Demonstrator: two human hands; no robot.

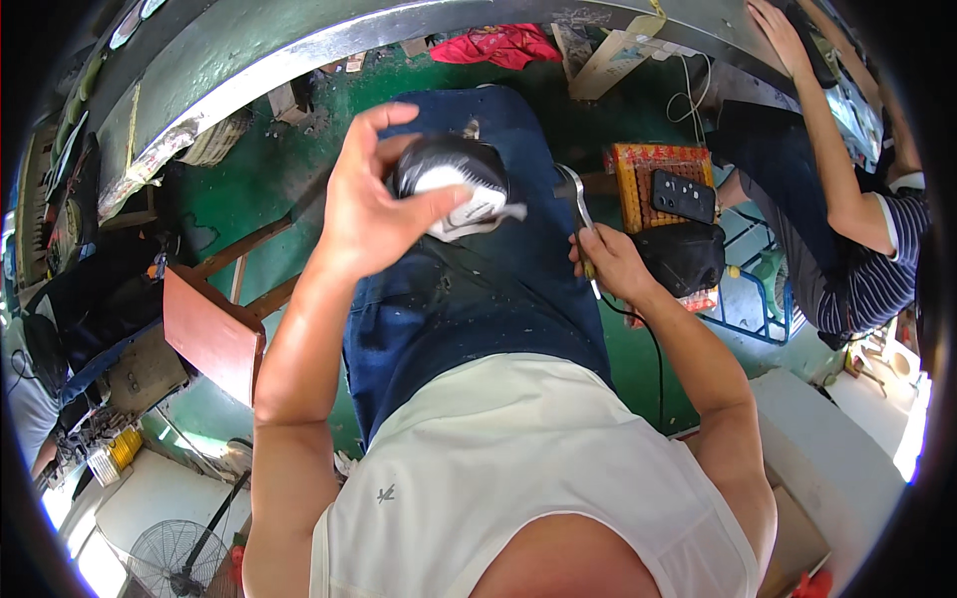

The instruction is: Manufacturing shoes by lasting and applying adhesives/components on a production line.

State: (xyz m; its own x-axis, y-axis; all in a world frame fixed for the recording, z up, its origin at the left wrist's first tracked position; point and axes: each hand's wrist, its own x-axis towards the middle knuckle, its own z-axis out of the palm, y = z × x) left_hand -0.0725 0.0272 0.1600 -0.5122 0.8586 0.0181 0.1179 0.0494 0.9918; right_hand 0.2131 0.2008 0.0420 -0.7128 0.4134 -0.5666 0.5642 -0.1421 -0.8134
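My left hand (374,199) is raised over my lap and grips a round black and white object (454,184), with a strip of pale tape or label hanging off its right side. My right hand (610,261) is closed around the handle of a metal tool with a forked silver head (573,189) that points up, just right of the round object. Both hands hover above my blue jeans (469,299). I wear a pale sleeveless top (518,468).
Another person in a striped shirt (877,269) sits at the right, reaching an arm (812,110) to a metal workbench (399,30). A black cap (683,257) and a remote-like device (683,194) lie on an orange woven stool. A brown board (214,334) stands left. Floor is green.
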